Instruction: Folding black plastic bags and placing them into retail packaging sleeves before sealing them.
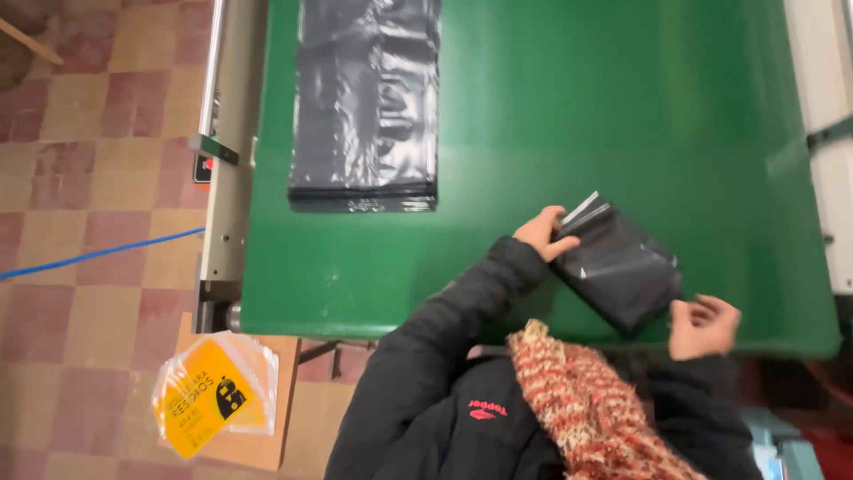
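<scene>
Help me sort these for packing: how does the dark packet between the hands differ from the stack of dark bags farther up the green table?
The packet is small and plump, lying askew; the stack of bags is long, flat and set square to the green table. The packet is held at both ends, left hand and right hand; the stack lies untouched. The packet shows a pale strip at one end; the stack shows none. Both are glossy dark plastic.

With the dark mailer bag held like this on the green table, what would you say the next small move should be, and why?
Probably fold the open flap shut: the left hand pinches the dark mailer bag at its pale top edge, while the right hand steadies the lower corner.
</scene>
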